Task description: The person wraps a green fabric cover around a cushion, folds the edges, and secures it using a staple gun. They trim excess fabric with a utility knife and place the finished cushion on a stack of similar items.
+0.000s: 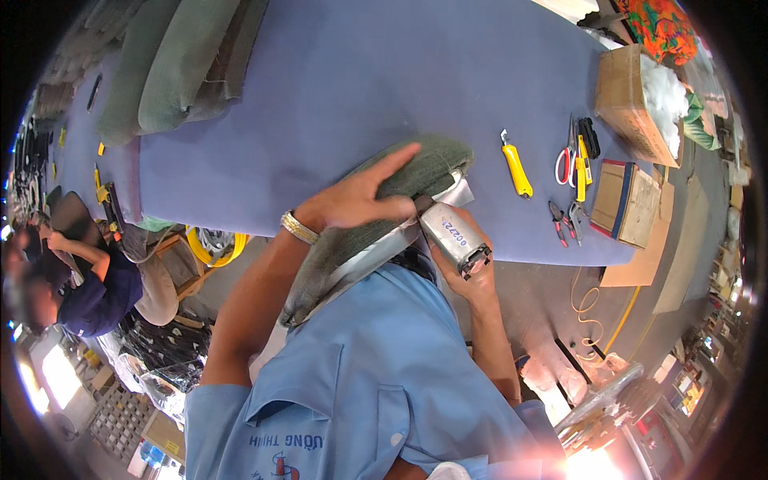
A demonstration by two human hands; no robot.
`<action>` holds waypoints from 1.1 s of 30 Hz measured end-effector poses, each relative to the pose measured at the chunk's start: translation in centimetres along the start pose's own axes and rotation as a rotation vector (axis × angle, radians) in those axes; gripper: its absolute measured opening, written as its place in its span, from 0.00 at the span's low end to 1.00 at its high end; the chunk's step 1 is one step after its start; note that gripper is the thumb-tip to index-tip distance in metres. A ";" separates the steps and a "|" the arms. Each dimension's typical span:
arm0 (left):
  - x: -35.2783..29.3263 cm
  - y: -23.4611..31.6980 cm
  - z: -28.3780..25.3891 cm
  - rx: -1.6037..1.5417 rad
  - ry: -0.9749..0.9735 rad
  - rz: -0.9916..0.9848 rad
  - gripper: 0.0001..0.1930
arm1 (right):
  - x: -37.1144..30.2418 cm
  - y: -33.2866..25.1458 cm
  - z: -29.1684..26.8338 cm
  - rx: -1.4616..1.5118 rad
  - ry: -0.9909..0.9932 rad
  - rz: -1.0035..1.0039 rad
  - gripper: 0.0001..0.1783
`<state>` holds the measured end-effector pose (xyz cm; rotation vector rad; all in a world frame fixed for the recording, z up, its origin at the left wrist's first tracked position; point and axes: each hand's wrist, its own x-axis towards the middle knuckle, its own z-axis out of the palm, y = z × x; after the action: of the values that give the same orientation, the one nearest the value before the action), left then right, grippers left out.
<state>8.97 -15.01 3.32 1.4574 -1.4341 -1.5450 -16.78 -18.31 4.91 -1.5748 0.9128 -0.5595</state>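
"So, where is the gray-green upholstered pad lying?"

"It's slanting from eight o'clock up to one o'clock around the middle, between the blue shirt and the blue desk. A silvery lining is showing along its lower side."

"And how are the hands holding up there?"

"The left hand is spreading wide over the pad, index finger pointing toward one o'clock, thumb toward three; it's leaving its grip loose. The right hand, at four o'clock, is curling closed around a silver hand tool."

"Is that tool touching the pad?"

"I'm not able to tell; its dark end is sitting just beside the left thumb."

"What's lying farther out?"

"A yellow utility knife is lying at two o'clock, with scissors beyond it. Red-handled pliers are resting at three o'clock. Toward ten or eleven, more padded pieces are lying together. Near nine o'clock, another person is bending an arm."
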 end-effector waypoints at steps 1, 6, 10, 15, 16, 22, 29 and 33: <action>-0.3 -1.3 -0.7 -0.175 -0.003 -0.055 0.44 | -0.1 0.2 0.2 -0.008 0.019 -0.023 0.31; -1.9 -4.8 0.9 0.099 0.061 -0.164 0.42 | -0.2 0.1 0.8 -0.088 0.078 -0.102 0.30; -2.4 0.1 2.6 0.329 0.101 -0.116 0.43 | -0.6 0.3 0.7 -0.087 0.088 -0.061 0.30; -2.6 1.9 4.5 0.517 0.223 -0.184 0.44 | -0.9 0.0 0.8 -0.154 0.088 -0.046 0.29; -2.7 1.4 4.8 0.531 0.241 -0.171 0.45 | -0.9 0.1 0.8 -0.149 0.087 -0.049 0.29; -2.8 1.2 5.1 0.588 0.272 -0.172 0.45 | -1.3 -0.4 0.4 -0.107 0.020 0.060 0.31; -2.8 1.6 5.7 0.593 0.290 -0.220 0.45 | -0.8 -1.2 0.2 -0.109 -0.072 0.048 0.35; -2.5 1.1 5.8 0.600 0.319 -0.207 0.46 | -0.6 -0.6 0.5 -0.064 -0.054 0.050 0.35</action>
<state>3.82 -11.24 4.14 2.1458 -1.6615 -0.9512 -16.57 -17.56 5.49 -1.6125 0.9347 -0.4550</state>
